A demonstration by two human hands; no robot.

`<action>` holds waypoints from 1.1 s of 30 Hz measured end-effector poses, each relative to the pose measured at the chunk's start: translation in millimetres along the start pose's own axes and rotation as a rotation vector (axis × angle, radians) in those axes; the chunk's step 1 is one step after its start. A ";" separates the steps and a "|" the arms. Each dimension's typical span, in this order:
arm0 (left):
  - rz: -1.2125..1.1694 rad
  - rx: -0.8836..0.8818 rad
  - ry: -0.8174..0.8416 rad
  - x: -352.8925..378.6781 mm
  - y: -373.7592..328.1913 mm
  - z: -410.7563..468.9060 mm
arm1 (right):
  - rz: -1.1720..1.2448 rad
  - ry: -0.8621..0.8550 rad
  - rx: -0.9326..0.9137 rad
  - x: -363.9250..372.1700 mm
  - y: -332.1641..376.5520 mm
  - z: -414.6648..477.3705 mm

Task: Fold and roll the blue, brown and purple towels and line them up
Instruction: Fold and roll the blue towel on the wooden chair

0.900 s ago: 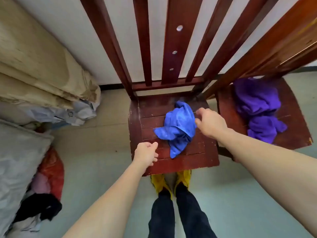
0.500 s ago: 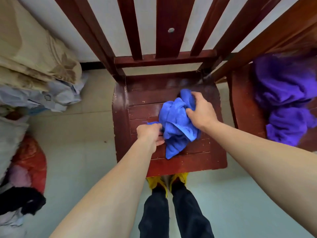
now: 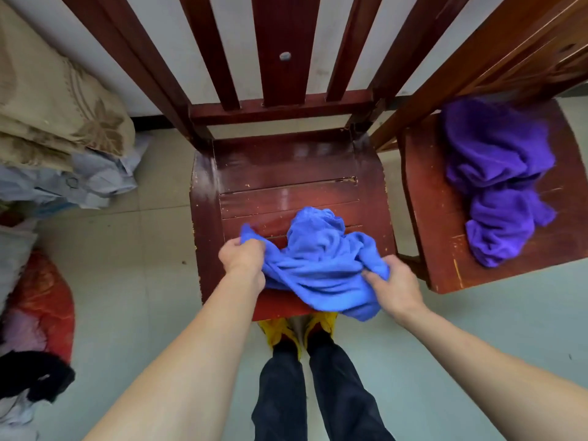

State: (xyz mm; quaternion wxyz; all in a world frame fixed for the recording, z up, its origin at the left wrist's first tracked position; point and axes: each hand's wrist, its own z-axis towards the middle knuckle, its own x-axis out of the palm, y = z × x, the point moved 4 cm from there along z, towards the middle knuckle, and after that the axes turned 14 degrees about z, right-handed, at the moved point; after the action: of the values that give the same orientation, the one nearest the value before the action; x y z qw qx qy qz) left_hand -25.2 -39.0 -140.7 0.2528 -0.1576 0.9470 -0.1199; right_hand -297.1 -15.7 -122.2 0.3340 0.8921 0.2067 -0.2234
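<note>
A crumpled blue towel (image 3: pixel 321 265) lies on the front of a dark red wooden chair seat (image 3: pixel 286 176), part of it hanging over the front edge. My left hand (image 3: pixel 243 259) grips its left edge. My right hand (image 3: pixel 393 286) grips its right side near the seat's front corner. A purple towel (image 3: pixel 496 179) lies bunched on a second red chair seat (image 3: pixel 429 224) to the right. No brown towel is in view.
The chair's slatted back (image 3: pixel 276 52) rises behind the seat. Folded beige bedding (image 3: pixel 54 113) and pale cloths are piled at the left, with a red bundle (image 3: pixel 41 307) and dark clothes on the floor. My legs and yellow shoes (image 3: pixel 297 329) stand before the chair.
Both hands have taken hold of the blue towel and pulled it toward the seat's front edge, spreading it sideways. The view has shifted down and closer.
</note>
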 end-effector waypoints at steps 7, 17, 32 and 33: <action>-0.477 -0.109 0.188 -49.5 -10.5 -8.1 | 0.276 -0.154 -0.152 -13.4 37.8 -4.9; -0.694 0.062 0.429 -58.3 -97.0 -18.4 | 1.470 0.130 0.394 -28.9 132.1 47.6; 0.118 0.129 0.361 44.0 -9.7 -14.9 | 0.684 0.087 0.484 23.3 59.1 56.3; 0.070 0.129 0.356 45.6 -6.4 -14.6 | 0.706 0.135 0.497 31.4 54.2 50.9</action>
State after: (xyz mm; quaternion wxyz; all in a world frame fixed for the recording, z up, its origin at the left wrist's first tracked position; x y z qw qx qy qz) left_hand -68.7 -59.1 -146.5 0.0948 -0.0843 0.9721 -0.1975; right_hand -256.7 -81.3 -146.3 0.1508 0.9739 -0.1496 -0.0795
